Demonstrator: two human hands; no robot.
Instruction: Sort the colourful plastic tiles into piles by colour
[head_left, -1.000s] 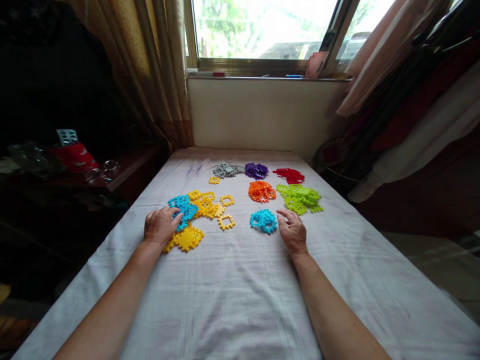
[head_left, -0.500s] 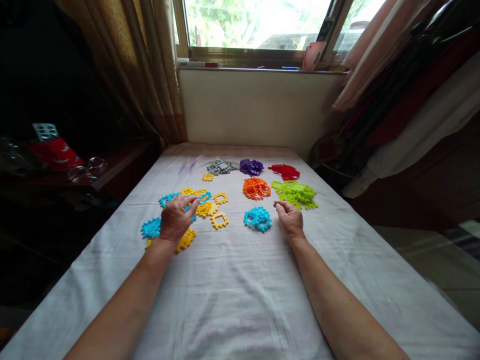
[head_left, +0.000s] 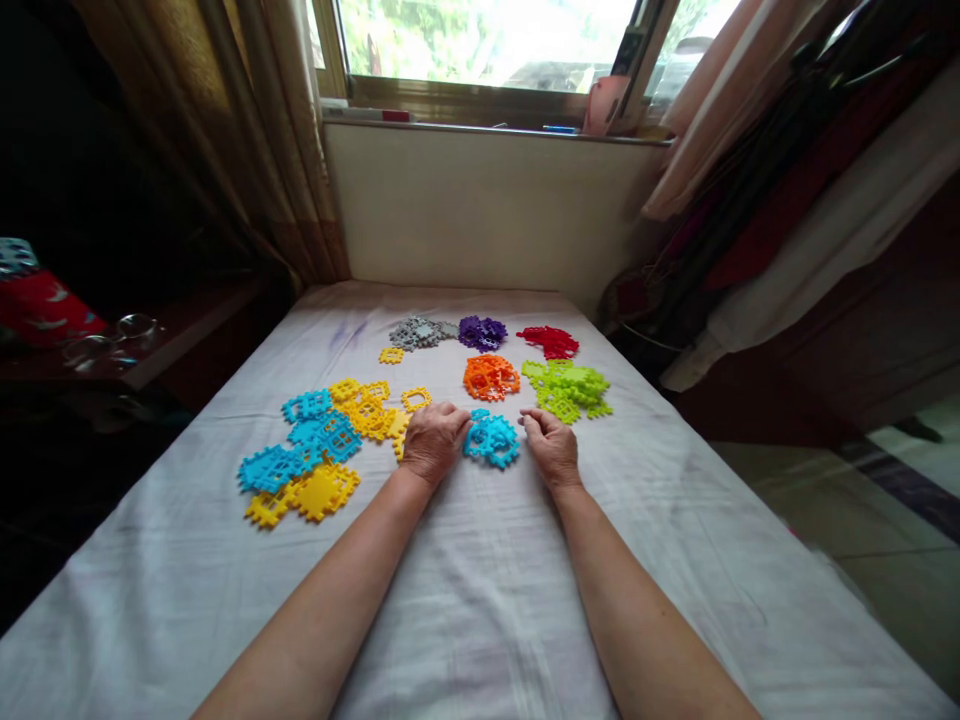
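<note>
My left hand [head_left: 437, 440] is closed, its fingertips at the left edge of the small blue pile of toothed plastic building pieces [head_left: 493, 443]. A blue building piece [head_left: 480, 413] shows at those fingertips, on the far side of the pile. My right hand [head_left: 551, 446] is just right of the same pile, fingers curled together, with nothing visible in them. Left of my left hand lie mixed blue pieces [head_left: 325, 440] and yellow pieces [head_left: 322, 490]. A yellow frame piece [head_left: 415, 399] sits just beyond my left hand, which partly covers other yellow pieces.
Farther back on the white sheet [head_left: 450, 620] are grey [head_left: 417, 332], purple [head_left: 482, 333], red [head_left: 551, 342], orange [head_left: 490, 377] and lime green [head_left: 568, 388] piles. One yellow piece [head_left: 391, 355] lies apart. Glasses [head_left: 112, 340] rest on a side table at left; clothes hang at right.
My left hand has moved right, from the mixed blue and yellow pieces to the small blue pile, carrying a blue building piece. My right hand stays beside that pile. The view has shifted slightly right.
</note>
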